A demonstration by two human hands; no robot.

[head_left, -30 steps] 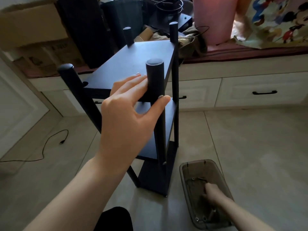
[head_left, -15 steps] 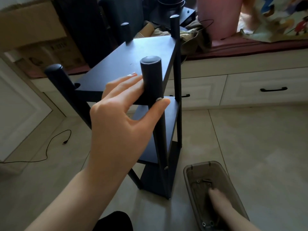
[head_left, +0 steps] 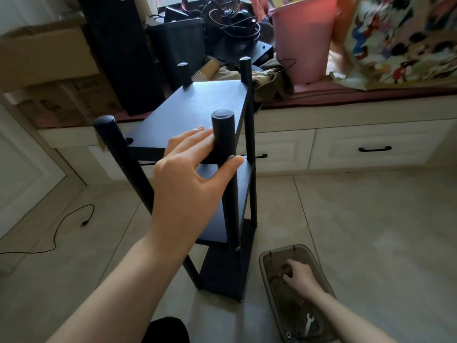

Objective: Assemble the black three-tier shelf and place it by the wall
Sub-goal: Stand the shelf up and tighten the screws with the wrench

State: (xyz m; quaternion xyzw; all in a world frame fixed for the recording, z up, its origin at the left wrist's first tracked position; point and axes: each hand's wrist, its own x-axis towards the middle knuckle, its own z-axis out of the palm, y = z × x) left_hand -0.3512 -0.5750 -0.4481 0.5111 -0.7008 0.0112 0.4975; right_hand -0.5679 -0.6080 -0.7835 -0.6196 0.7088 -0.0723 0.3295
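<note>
— Where was the shelf (head_left: 197, 112) when you looked in?

— Standing on the tiled floor (head_left: 371, 219), all three boards up between the poles, close in front of the drawer unit (head_left: 371, 149) but not yet set against any wall. The left hand (head_left: 188, 184) had the near pole (head_left: 223, 134) just under its cap: fingers laid fairly straight along the far side, thumb hooked round the near side, so it was pinching the pole and steadying the whole frame.

— And the other hand?

— The right hand (head_left: 300, 274) was down and to the right of that one, inside a smoky plastic tray (head_left: 267, 258) on the floor beside the shelf's foot. Its fingers were curled among small fittings; whether it had actually caught one I could not tell. A little wrench (head_left: 309, 325) lay nearer the person in the same tray.

— Anything worry you?

— The pole to the left of the gripping hand (head_left: 108, 129) looked splayed outward at the top, and a hole showed in the board corner beside it, so I judged that joint unfastened. With only a light one-handed hold and attention down in the tray, a nudge could have rocked the frame or let that corner drop.
</note>
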